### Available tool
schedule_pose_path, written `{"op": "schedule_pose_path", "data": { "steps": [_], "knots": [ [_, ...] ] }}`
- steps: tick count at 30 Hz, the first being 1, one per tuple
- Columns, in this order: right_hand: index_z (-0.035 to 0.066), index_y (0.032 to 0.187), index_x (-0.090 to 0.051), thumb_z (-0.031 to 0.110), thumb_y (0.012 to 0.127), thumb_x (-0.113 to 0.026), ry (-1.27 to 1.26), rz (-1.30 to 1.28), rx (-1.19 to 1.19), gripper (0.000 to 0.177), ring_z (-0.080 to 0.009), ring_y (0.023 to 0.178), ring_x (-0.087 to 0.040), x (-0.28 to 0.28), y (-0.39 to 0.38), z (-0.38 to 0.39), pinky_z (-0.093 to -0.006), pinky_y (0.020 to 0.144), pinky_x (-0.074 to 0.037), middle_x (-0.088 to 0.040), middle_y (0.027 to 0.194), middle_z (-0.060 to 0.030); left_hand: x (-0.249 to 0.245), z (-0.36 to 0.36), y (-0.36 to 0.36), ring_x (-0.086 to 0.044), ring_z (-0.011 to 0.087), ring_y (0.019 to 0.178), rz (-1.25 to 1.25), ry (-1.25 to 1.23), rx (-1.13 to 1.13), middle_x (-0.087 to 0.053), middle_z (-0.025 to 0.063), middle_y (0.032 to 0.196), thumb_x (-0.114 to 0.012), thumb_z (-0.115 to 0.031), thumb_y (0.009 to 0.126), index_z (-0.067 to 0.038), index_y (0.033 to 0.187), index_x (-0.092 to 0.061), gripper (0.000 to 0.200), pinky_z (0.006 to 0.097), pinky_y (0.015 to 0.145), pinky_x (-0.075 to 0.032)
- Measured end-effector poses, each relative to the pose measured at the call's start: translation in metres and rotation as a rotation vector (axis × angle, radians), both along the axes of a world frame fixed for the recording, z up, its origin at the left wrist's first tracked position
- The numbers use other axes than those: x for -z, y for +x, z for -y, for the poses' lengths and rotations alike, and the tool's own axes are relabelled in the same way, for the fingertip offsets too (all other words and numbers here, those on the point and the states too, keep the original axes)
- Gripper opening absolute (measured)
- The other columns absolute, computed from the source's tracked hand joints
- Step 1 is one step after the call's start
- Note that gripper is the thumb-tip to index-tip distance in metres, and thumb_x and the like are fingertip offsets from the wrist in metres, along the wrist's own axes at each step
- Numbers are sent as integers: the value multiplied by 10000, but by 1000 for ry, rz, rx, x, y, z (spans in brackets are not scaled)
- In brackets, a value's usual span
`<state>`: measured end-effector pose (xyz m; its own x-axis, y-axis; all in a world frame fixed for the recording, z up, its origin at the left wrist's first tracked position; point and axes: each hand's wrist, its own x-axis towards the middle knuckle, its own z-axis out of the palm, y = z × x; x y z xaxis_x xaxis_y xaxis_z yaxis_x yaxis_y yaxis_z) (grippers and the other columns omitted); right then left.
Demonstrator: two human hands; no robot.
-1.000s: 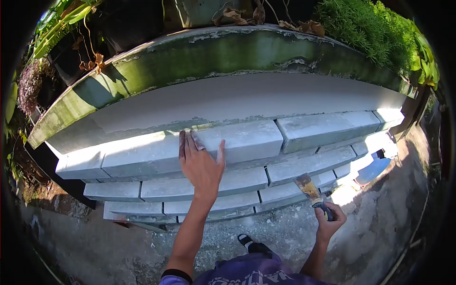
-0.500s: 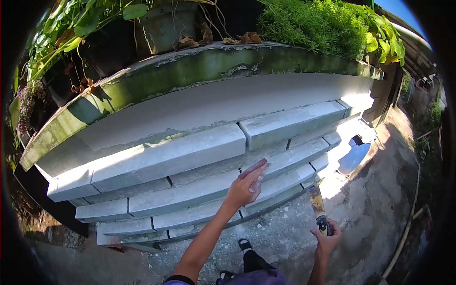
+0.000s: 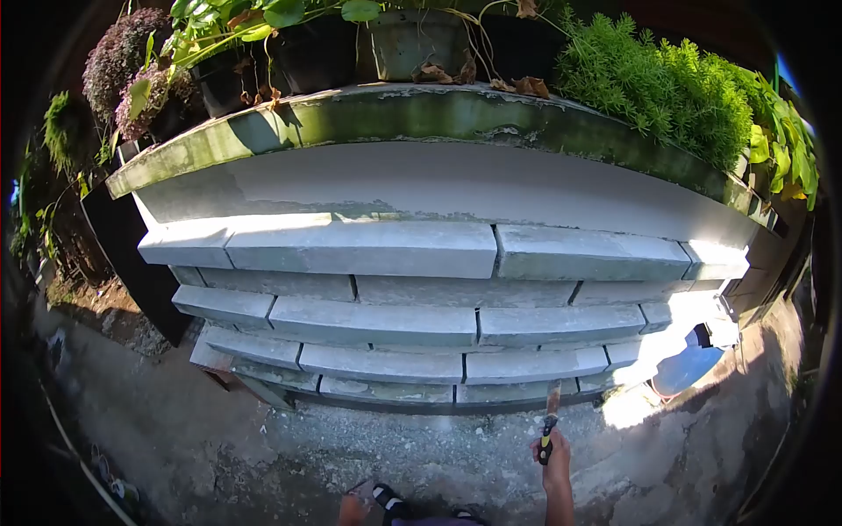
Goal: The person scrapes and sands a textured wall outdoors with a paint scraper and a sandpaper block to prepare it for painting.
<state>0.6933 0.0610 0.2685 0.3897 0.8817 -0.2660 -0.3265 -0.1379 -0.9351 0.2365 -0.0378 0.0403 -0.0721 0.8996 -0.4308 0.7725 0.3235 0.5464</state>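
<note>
Planted pot (image 3: pixel 412 44); right hand (image 3: pixel 554 456) grips scraper (image 3: pixel 551 412)

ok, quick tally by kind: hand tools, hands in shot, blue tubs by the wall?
Hand tools: 1, the scraper
Hands: 1, the right hand, closed on the scraper's handle
Blue tubs: 1, the blue tub at the foot of the wall
Total: 3
</note>
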Motion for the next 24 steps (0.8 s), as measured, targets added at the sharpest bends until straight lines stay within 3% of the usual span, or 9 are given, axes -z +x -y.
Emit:
{"op": "schedule_pose_path", "data": {
  "steps": [1,2,7,10,14,19,24],
  "knots": [
    [19,1059,-556,361,1069,-438,0,11,-85,361,-153,580,-552,-5,3,-2,-290,526,-422,-621,735,-94,56,25,-17,-670,376,1057,38,262,31,-696,213,1146,-663,-129,792,-57,1229,-680,443,418,935,-530],
    [18,1059,-557,356,1069,-441,1,20,-173,358,-153,582,-552,-12,2,-5,-291,529,-424,-620,739,-95,53,46,-8,-648,377,1104,65,296,-64,-677,217,1190,-659,-107,786,-45,1238,-668,456,420,961,-514],
    [13,1045,-549,318,1060,-470,-140,37,-512,316,-129,503,-499,16,2,-7,-270,451,-371,-561,707,-57,8,109,36,-587,374,1231,95,443,-423,-633,218,1299,-638,-42,775,-25,1297,-627,523,418,1052,-452],
    [23,1070,-537,198,1001,-576,-227,100,-627,192,-114,477,-472,34,-19,5,-265,421,-342,-542,689,-41,-37,119,91,-572,361,1259,162,682,-675,-626,209,1320,-648,-40,783,-32,1322,-615,540,408,1082,-425],
    [44,1098,-505,73,935,-605,-231,55,-772,194,-123,477,-487,42,-66,34,-272,417,-352,-561,696,-56,-62,139,109,-500,363,1342,269,501,-511,-569,227,1390,-665,-48,801,-13,1380,-556,590,402,1140,-367],
    [54,1064,-465,31,904,-594,-141,-36,-911,206,-150,509,-538,33,-120,68,-280,436,-387,-595,729,-92,-57,155,81,-472,356,1371,233,639,-539,-524,217,1442,-681,-54,795,-4,1406,-521,634,402,1150,-355],
    [62,1046,-460,32,887,-622,-207,-6,-986,229,-156,515,-548,125,-174,91,-293,424,-387,-574,720,-79,-38,173,24,-456,343,1386,346,665,-488,-536,210,1428,-684,-68,803,5,1390,-535,610,403,1155,-351]
  ]
}}
